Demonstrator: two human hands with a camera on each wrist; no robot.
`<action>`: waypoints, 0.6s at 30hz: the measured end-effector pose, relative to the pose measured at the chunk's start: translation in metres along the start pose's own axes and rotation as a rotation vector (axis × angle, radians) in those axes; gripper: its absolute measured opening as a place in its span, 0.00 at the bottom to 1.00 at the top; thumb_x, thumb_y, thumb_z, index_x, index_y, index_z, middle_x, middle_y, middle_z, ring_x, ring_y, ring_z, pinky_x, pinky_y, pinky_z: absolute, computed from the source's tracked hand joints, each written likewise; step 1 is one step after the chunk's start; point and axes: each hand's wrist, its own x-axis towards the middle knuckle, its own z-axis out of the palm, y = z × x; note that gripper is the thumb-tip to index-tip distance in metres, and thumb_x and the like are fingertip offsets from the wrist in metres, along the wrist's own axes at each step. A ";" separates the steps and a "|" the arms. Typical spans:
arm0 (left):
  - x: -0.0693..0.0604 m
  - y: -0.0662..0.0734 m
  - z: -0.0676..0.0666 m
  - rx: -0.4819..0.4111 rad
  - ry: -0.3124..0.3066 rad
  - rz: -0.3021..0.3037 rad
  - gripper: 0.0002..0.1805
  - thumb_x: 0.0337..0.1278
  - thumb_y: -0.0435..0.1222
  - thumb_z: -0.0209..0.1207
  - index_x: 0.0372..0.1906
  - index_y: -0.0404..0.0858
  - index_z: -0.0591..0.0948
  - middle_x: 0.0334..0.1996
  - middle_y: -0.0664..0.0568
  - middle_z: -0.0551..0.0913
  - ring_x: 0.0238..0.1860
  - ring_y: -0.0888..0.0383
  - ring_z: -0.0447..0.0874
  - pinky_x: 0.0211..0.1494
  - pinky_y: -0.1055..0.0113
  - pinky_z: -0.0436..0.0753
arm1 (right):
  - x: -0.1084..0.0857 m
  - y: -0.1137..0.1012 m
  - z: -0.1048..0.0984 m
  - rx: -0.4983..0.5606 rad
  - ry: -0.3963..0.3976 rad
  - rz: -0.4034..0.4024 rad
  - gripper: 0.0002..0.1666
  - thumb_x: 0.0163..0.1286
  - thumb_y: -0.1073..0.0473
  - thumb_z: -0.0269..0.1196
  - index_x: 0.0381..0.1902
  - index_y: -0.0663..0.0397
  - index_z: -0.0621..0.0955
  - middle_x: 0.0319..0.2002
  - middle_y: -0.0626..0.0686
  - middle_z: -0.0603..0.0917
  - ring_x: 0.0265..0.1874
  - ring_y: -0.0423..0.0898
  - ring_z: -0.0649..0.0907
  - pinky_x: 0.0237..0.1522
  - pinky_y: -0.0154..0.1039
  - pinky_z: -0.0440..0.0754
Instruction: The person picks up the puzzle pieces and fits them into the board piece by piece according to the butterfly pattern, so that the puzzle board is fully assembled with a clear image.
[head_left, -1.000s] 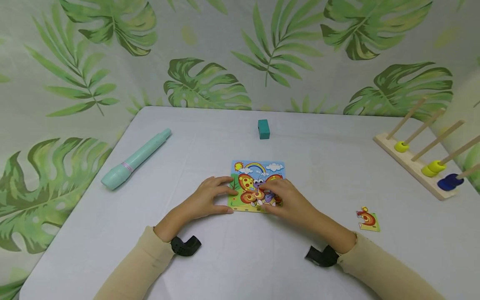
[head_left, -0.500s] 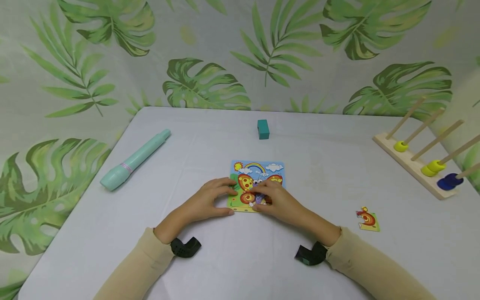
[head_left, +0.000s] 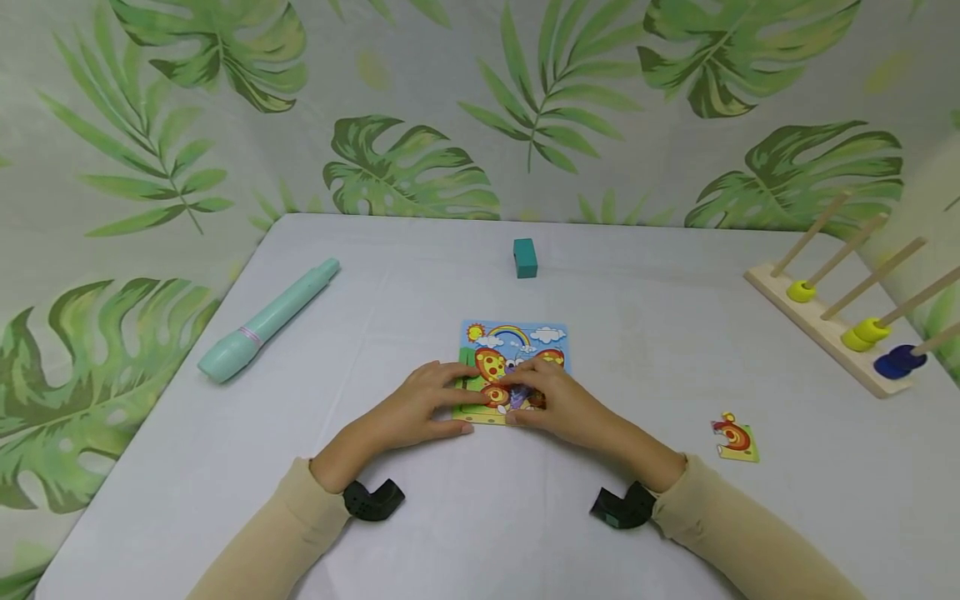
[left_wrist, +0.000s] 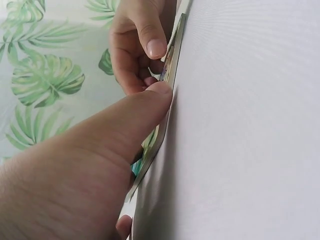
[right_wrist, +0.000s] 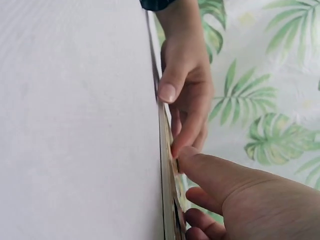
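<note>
A butterfly jigsaw puzzle [head_left: 517,335] lies flat on the white table. My left hand [head_left: 420,406] rests at its left side, with extended fingers over the picture and the thumb against the near edge. My right hand [head_left: 561,400] is bent over the lower middle, its thumb and fingertips about a puzzle piece [head_left: 519,398] with purple on it, mostly covered by the fingers. In the right wrist view, one layer of the puzzle [right_wrist: 176,212] stands slightly raised from the board near these fingers. A loose puzzle piece [head_left: 737,439] with an orange spiral lies farther right.
A mint-green microphone-shaped tube [head_left: 270,321] lies at the left. Towards the back is a teal block [head_left: 526,258]. A wooden peg stand [head_left: 832,333] with yellow and dark blue rings stands at the right. Leaf-patterned cloth [head_left: 412,167] hangs behind the table.
My right hand has shifted left across the puzzle, then stayed nearly still. My left fingers have slid slightly right and nearer over the picture. The loose piece has stayed put.
</note>
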 end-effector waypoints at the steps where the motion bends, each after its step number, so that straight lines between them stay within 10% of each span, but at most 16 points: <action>1: 0.000 0.000 0.000 0.001 -0.004 -0.003 0.22 0.53 0.48 0.59 0.55 0.50 0.76 0.60 0.50 0.65 0.62 0.55 0.58 0.63 0.51 0.52 | 0.000 0.001 -0.002 0.003 0.002 0.006 0.26 0.54 0.50 0.67 0.51 0.48 0.78 0.48 0.49 0.72 0.49 0.45 0.69 0.49 0.45 0.71; 18: 0.004 0.004 0.006 0.065 -0.001 -0.004 0.23 0.55 0.52 0.55 0.57 0.56 0.74 0.62 0.50 0.63 0.63 0.51 0.55 0.63 0.50 0.51 | 0.001 0.009 -0.009 -0.077 -0.007 0.042 0.29 0.56 0.52 0.65 0.56 0.51 0.74 0.62 0.57 0.63 0.61 0.57 0.60 0.59 0.59 0.52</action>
